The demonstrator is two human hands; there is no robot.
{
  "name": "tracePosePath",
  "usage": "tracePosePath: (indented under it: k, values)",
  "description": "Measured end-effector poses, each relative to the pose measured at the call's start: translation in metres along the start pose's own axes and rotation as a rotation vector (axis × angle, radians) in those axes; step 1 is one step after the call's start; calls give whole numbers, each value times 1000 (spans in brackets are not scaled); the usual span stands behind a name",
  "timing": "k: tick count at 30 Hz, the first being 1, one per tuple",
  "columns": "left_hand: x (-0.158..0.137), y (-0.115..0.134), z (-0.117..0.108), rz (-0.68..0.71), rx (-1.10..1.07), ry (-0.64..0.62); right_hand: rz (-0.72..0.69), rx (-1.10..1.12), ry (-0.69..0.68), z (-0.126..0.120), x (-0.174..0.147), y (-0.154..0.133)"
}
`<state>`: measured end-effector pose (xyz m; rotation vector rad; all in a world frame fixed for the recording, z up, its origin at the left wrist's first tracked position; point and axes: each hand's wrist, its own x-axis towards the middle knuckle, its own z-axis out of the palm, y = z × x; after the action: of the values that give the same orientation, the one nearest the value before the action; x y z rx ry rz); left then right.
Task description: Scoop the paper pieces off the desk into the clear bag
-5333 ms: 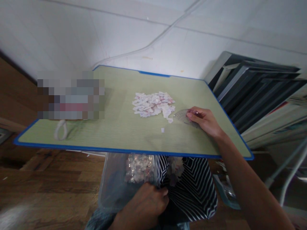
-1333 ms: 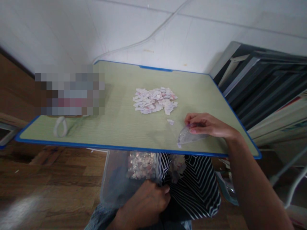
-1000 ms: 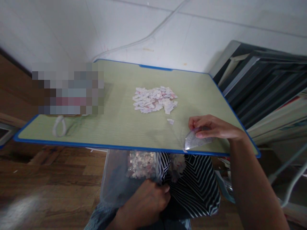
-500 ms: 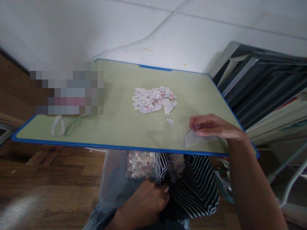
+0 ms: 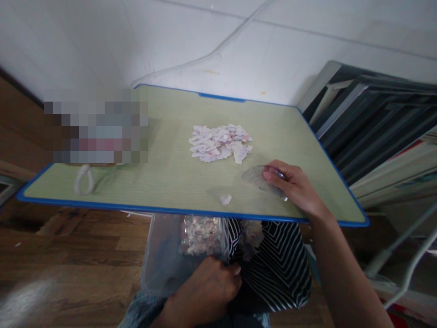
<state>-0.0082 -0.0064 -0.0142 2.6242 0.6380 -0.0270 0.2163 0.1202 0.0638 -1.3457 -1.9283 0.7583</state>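
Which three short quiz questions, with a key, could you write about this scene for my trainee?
1. Which hand holds the clear plastic half-round protractor?
2. True or false: the small loose white paper scrap touches the pile of torn white paper pieces.
3. Complete: the pale green rectangular tabletop has a ___ rim.
Key: 1. the bare right hand; 2. false, they lie apart; 3. blue.

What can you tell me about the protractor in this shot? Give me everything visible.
The protractor is thin, see-through and plastic-looking, with a curved edge and faint markings too blurred to read. The right hand pinches it between thumb and fingers, covering part of it. It slants over the green table, nearer the person than the paper pile and apart from it. Whether it touches the tabletop, I can't tell.
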Motion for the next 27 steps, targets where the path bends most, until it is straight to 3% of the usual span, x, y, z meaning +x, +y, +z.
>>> tracePosePath:
  k: [5, 16, 19, 24, 27]
  values:
    - [0, -1, 1, 5, 7, -9, 56, 8, 74, 0, -1, 3]
    - [-1, 0, 1, 6, 3, 4, -194, 172, -106, 25, -19, -21]
    - [-1, -1, 1, 10, 1, -2, -183, 111, -83, 30, -18, -20]
    - [-1, 0, 1, 3, -12, -1, -145, -3, 93, 30, -17, -20]
    - [-1, 0, 0, 5, -4, -8, -210, 76, 4, 29, -18, -21]
